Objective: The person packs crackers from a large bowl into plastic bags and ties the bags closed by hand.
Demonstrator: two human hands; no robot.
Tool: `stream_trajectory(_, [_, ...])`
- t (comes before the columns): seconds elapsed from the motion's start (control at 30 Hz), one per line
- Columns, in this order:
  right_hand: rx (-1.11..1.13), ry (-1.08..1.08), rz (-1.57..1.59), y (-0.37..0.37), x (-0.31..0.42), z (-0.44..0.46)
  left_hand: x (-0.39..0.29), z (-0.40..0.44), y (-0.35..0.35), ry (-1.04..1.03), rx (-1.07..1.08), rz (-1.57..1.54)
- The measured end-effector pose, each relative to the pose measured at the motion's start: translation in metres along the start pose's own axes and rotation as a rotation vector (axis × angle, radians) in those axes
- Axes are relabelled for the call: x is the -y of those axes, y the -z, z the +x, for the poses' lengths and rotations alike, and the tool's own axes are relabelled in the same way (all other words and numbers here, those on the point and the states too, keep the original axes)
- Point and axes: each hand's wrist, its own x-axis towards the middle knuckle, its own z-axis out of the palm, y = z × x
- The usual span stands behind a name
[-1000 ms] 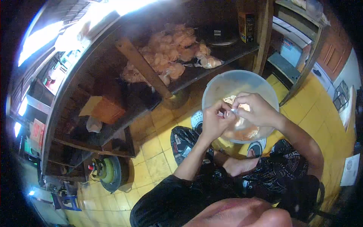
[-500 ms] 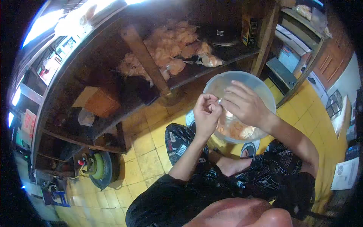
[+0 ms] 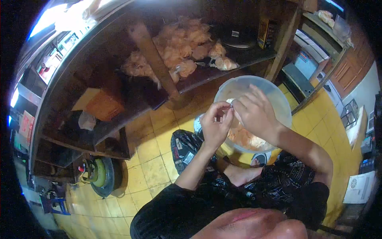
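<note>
Over a large translucent plastic tub point(image 3: 284, 101), my two hands meet fingertip to fingertip. My left hand point(image 3: 216, 126) is closed in a pinch, thumb against forefinger. My right hand point(image 3: 256, 115) comes in from the right, its thumb and forefinger pinched at the same spot and its other fingers stretched upward. Between them shows a whitish bit of what looks like a small plastic bag point(image 3: 229, 100); most of it is hidden behind the fingers. Inside the tub lie orange and pale crumbly-looking contents point(image 3: 244, 137), partly covered by my right hand and wrist.
A heap of small clear bags with orange contents point(image 3: 179, 44) lies on the dark wooden shelf point(image 3: 254, 59). Beside it are a round dark lidded thing point(image 3: 238, 42) and a box point(image 3: 266, 34). A cardboard box point(image 3: 104, 105) and a green gas cylinder point(image 3: 99, 173) are at left.
My right hand has tilted and drawn in closer over the pinch, its fingers more bunched. My left fingertips have risen slightly. The view has shifted a little.
</note>
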Motion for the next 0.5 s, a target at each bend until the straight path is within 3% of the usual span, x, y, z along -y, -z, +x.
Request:
stream_trajectory(0.13, [0.005, -0.046, -0.028, 0.003, -0.002, -0.007, 0.003, -0.005, -0.014, 0.015, -0.03, -0.074])
stream_trajectory(0.2, [0.107, -0.168, 0.044, 0.01, -0.005, -0.012, 0.005, -0.006, -0.022, -0.001, -0.025, -0.097])
stream_trajectory(0.23, [0.102, -0.182, 0.043, 0.014, -0.006, -0.013, 0.002, -0.006, -0.021, -0.019, 0.026, 0.009])
stream_trajectory(0.27, [0.177, -0.331, 0.155, 0.018, -0.006, -0.013, 0.001, -0.005, -0.023, -0.023, 0.04, 0.011])
stream_trajectory(0.3, [0.248, -0.477, 0.269, 0.02, -0.008, -0.014, -0.001, -0.003, -0.025, -0.201, 0.042, 0.118])
stream_trajectory(0.33, [0.241, -0.486, 0.272, 0.019, -0.012, -0.018, -0.002, -0.003, -0.027, -0.379, 0.044, 0.225])
stream_trajectory(0.4, [0.09, -0.639, 0.767, 0.01, -0.023, -0.032, -0.006, -0.007, -0.033, -0.349, 0.056, 0.201])
stream_trajectory(0.5, [0.073, -0.696, 0.969, -0.002, -0.033, -0.045, -0.008, -0.007, -0.038, -0.417, 0.07, 0.285])
